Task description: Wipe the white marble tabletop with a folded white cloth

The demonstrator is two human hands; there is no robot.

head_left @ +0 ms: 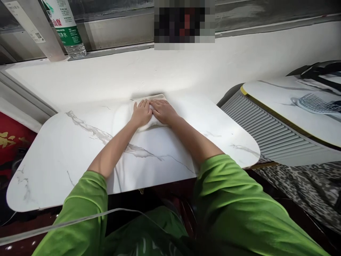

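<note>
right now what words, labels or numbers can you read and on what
"山泉": red, on the bottle
"WATER": on its green band
"净水": below that
Too small: remaining bottle print; the label on the container beside it
Unreadable: gold marking on the red item; white print on the green shirt

A pale cloth (152,123) was partly covered by the left hand (142,113) and the right hand (163,111) on the white, grey-veined bench (58,149), near the wall (122,73).

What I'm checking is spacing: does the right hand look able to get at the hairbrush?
Probably not without leaning: the right hand rests on the white cloth, while the hairbrush lies on another white top beyond the right end of the table.
</note>
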